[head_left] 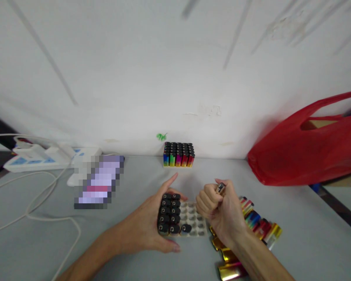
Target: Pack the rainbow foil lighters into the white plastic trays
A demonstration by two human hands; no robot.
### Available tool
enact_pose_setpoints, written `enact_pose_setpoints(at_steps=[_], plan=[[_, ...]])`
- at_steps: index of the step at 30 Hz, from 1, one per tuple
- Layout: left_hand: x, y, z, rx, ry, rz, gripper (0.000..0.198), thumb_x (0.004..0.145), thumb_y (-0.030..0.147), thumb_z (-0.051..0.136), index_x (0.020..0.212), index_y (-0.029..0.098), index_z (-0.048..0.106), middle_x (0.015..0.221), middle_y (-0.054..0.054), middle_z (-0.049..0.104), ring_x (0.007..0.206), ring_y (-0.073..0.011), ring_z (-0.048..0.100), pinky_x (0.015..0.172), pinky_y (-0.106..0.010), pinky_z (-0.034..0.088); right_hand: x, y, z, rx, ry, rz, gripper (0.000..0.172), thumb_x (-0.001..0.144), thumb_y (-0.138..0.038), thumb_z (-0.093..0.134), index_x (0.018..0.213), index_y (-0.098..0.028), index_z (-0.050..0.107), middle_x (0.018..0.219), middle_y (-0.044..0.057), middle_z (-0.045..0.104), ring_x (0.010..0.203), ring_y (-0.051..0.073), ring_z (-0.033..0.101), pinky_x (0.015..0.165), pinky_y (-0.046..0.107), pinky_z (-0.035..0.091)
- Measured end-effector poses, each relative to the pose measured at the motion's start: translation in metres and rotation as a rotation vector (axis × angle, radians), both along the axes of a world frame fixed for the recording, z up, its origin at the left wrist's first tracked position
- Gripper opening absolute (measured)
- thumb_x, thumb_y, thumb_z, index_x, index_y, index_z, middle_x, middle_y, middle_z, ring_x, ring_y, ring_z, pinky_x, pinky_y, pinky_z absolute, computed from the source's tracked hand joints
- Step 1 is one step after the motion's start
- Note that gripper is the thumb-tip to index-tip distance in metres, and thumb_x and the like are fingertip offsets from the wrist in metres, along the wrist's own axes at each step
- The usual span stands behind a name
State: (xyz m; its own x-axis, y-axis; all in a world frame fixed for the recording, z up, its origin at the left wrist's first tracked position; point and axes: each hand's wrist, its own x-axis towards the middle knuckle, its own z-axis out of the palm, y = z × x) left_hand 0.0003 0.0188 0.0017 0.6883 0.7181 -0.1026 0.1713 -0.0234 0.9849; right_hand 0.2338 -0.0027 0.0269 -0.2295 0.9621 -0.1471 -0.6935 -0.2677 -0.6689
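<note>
My left hand [146, 220] is wrapped around the left side of a pale tray [193, 235] with rows of holes, thumb along the near edge and fingers behind. Several black-topped lighters [175, 210] stand upright in its left columns, with one more in the nearest row. The holes on the right show no lighters. Just right of the tray, my right hand [219, 207] is closed in a fist around a lighter [220, 188]; only its metallic end shows between thumb and fingers. Loose shiny lighters [253, 219] in several colours lie under and beside my right wrist.
Against the wall stands a full block of colourful lighters [178, 155]. A red bag [307, 148] sits at the right. To the left are a phone [101, 181], a white power strip [43, 158] and a looping white cable [51, 218].
</note>
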Motion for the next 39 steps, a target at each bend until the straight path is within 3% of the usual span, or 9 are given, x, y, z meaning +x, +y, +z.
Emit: enact_pose_setpoints(at_steps=[5,10,16,29,39], plan=[[0.0002,0.0,-0.0001,-0.011,-0.002,-0.002,0.155,0.065,0.023,0.105,0.178,0.041,0.0,0.161,-0.014,0.051,0.124,-0.0313,0.071,0.108,-0.048,0.06,0.0002,-0.0013,-0.0009,-0.012,0.022,-0.011,0.058,0.089,-0.047,0.065,0.055,-0.027,0.023,0.052,-0.01,0.016,0.048,0.01,0.01,0.046,0.031,0.011],[-0.0009,0.0001,-0.0032,-0.038,-0.014,-0.011,0.154,0.065,0.026,0.106,0.177,0.043,0.001,0.163,-0.012,0.05,0.124,-0.0322,0.072,0.106,-0.05,0.061,0.0001,-0.001,0.0005,-0.038,0.063,0.038,0.066,0.093,-0.058,0.067,0.055,-0.027,0.023,0.052,-0.01,0.016,0.047,0.009,0.011,0.045,0.029,0.01],[-0.0019,0.0,-0.0041,0.048,0.037,0.002,0.152,0.065,0.029,0.106,0.178,0.04,0.005,0.159,-0.011,0.054,0.136,-0.0358,0.065,0.115,-0.052,0.055,0.0011,-0.0015,0.0023,-0.055,0.105,0.1,0.068,0.095,-0.064,0.066,0.055,-0.027,0.025,0.05,-0.01,0.021,0.046,0.008,0.016,0.046,0.027,0.014],[0.0001,-0.0021,-0.0017,-0.066,-0.024,-0.007,0.148,0.068,0.022,0.103,0.177,0.044,0.006,0.161,-0.01,0.052,0.128,-0.0333,0.071,0.107,-0.049,0.06,-0.0015,-0.0043,-0.0056,-0.101,0.12,0.16,0.058,0.092,-0.05,0.069,0.057,-0.027,0.03,0.051,-0.012,0.021,0.045,0.007,0.014,0.043,0.025,0.015],[-0.0003,0.0006,-0.0026,0.016,0.024,0.002,0.149,0.064,0.019,0.104,0.177,0.042,0.01,0.158,-0.009,0.056,0.133,-0.0331,0.068,0.111,-0.047,0.058,-0.0025,-0.0032,-0.0071,-0.116,0.13,0.15,0.059,0.094,-0.053,0.068,0.058,-0.027,0.03,0.052,-0.012,0.021,0.046,0.007,0.014,0.042,0.024,0.015]])
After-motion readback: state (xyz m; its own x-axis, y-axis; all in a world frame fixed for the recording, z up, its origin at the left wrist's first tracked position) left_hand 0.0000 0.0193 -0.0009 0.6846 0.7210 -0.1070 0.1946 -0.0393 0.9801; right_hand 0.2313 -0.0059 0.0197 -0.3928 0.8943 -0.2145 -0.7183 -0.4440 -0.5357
